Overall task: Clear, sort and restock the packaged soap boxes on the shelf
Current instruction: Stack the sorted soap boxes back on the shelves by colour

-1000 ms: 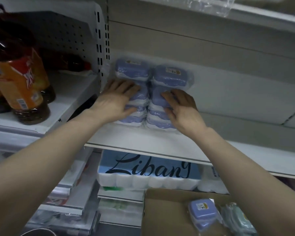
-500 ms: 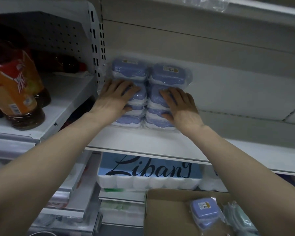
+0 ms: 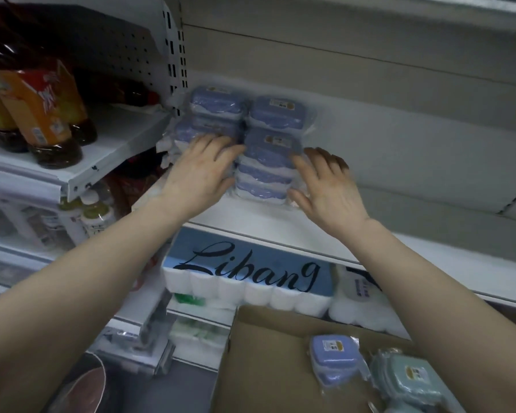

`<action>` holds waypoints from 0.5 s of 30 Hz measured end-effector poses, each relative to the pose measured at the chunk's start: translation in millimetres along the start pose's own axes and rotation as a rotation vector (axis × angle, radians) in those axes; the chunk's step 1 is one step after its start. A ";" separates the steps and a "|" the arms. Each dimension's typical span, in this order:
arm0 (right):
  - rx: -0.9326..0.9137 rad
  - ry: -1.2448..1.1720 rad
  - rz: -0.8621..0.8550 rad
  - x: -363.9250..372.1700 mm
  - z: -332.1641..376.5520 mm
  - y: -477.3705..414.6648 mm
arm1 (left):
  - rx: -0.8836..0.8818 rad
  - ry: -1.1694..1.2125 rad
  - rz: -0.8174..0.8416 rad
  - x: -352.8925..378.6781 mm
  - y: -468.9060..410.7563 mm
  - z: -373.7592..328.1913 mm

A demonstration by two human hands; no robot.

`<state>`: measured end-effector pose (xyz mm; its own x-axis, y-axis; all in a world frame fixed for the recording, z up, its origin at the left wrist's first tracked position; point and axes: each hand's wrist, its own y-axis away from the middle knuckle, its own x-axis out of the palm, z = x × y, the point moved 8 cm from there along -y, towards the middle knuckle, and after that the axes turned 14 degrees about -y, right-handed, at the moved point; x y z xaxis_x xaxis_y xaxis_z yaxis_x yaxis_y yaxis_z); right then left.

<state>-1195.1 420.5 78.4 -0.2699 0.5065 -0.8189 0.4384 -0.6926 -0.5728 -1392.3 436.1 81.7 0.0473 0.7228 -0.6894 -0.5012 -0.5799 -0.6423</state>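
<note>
- on the white shelf (image 3: 280,225), the blue soap boxes (image 3: 265,150) sit in 2 stacks, side by side, near the back wall.
- the left hand (image 3: 200,174) lies flat and spread on the left stack.
- the right hand (image 3: 325,186) is spread too, fingers at the right stack's side, holding nothing.
- a hard push could tip the slippery stacks.
- more boxes wait in the cardboard box (image 3: 265,368) below.

Two bare forearms are seen, no sleeves in view. Left hand (image 3: 201,177) and right hand (image 3: 328,189) are ungloved. No rings, watch or wristband are seen. Nails are kept short.
</note>
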 end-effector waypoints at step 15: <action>0.110 -0.232 0.184 23.8 -72.1 315.5 | -0.112 0.344 0.326 40.7 148.3 -283.8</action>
<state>-1001.4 251.1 -119.3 -0.3889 0.2456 -0.8880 0.4062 -0.8194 -0.4045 -1219.5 272.9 -136.7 0.1954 0.3413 -0.9194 -0.4426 -0.8059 -0.3933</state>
